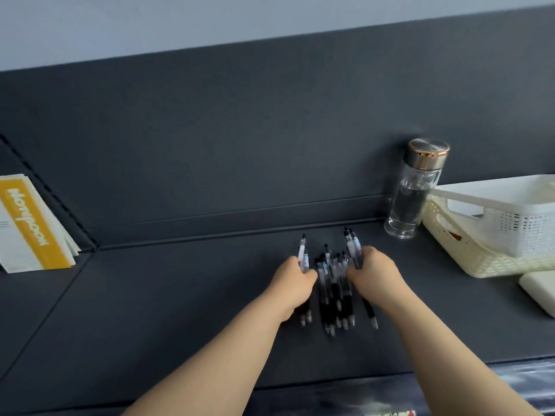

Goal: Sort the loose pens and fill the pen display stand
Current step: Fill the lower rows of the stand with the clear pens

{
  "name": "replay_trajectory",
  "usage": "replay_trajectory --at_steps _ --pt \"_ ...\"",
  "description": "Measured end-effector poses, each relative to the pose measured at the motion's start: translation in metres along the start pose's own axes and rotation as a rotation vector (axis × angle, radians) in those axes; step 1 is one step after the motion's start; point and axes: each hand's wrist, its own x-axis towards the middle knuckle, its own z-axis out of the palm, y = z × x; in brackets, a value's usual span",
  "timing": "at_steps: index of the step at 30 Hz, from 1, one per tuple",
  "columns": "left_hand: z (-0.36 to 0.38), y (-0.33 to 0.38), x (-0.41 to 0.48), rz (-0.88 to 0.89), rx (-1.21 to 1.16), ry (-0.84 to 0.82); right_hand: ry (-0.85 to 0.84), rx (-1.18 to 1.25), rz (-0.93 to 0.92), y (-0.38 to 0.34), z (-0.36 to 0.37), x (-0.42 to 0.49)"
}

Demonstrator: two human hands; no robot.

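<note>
Several black-and-clear pens [332, 291] lie bunched on the dark desk [180, 310], their tips pointing toward me. My left hand [295, 283] grips a couple of pens at the left side of the bunch, and their caps stick out above the fingers. My right hand [374, 273] grips a few pens at the right side, with their upper ends fanning out past the thumb. The rest of the bunch lies between the two hands. No pen display stand is in view.
A clear glass bottle [411, 199] with a metal lid stands behind the pens at the right. White perforated baskets [492, 235] sit at the far right, a pale pad [540, 291] in front of them. A yellow-and-white booklet [30, 223] leans at the left.
</note>
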Motion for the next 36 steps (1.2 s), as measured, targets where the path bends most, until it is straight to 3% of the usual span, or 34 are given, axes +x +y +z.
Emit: replay_trajectory --at_steps 3,9,20,24,28,36 --pt "-0.018 0.003 -0.007 -0.117 -0.454 0.03 0.057 0.087 -0.082 -0.018 -0.007 -0.002" --pt "-0.065 -0.002 -0.034 -0.209 -1.016 0.085 -0.155 0.4 -0.252 -0.082 0.02 -0.021" --pt "-0.187 -0.088 -0.098 -0.13 -1.211 0.243 -0.343 0.42 -0.585 -0.214 0.149 -0.088" --pt "-0.247 -0.133 -0.129 -0.071 -1.267 0.295 -0.281 0.227 -0.678 -0.267 0.212 -0.12" --pt "-0.321 -0.19 -0.167 -0.021 -1.292 0.357 -0.273 0.183 -0.729 -0.331 0.281 -0.168" --pt "-0.476 -0.301 -0.254 -0.029 -1.315 0.559 -0.43 0.398 -0.782 -0.469 0.41 -0.276"
